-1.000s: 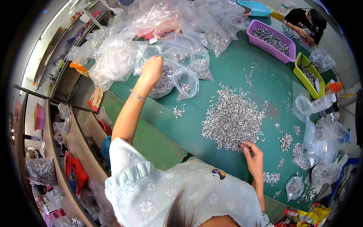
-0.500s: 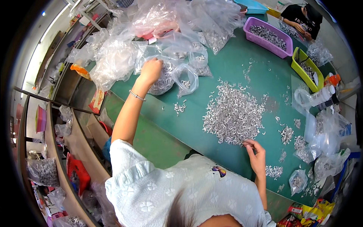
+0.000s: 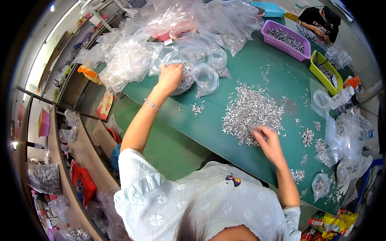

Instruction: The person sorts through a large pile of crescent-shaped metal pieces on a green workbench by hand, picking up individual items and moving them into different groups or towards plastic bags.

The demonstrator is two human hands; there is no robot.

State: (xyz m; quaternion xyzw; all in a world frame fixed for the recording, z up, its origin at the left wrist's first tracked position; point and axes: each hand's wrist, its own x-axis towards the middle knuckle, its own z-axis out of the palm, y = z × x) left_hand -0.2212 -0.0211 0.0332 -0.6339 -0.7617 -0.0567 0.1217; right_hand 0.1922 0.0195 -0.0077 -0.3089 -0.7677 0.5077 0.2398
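A heap of small curved silvery metal pieces [image 3: 251,110] lies on the green tabletop [image 3: 177,124]. Over its near right edge is my right hand [image 3: 268,142], its fingers bent and slightly blurred, the thumb apart from them; I see no piece between them. Farther left, my left hand [image 3: 171,76] is closed over a clear plastic bag [image 3: 187,84] with similar metal pieces inside. Its fingertips are turned away, so what they hold is hidden. A rolled-open clear bag [image 3: 206,82] stands just right of that hand, and a small cluster of pieces [image 3: 198,108] lies nearer me.
Clear bags [image 3: 128,64] crowd the table's far left. A purple basket [image 3: 286,40] and a yellow-green basket [image 3: 325,76] of metal parts stand far right, near another person [image 3: 319,24]. Small piles [image 3: 307,136] and bags [image 3: 321,186] line the right side. Shelving [image 3: 86,152] stands left.
My right hand has moved up and in from the heap's near edge to lie over it. My left hand remains at the bag. The view has shifted slightly.
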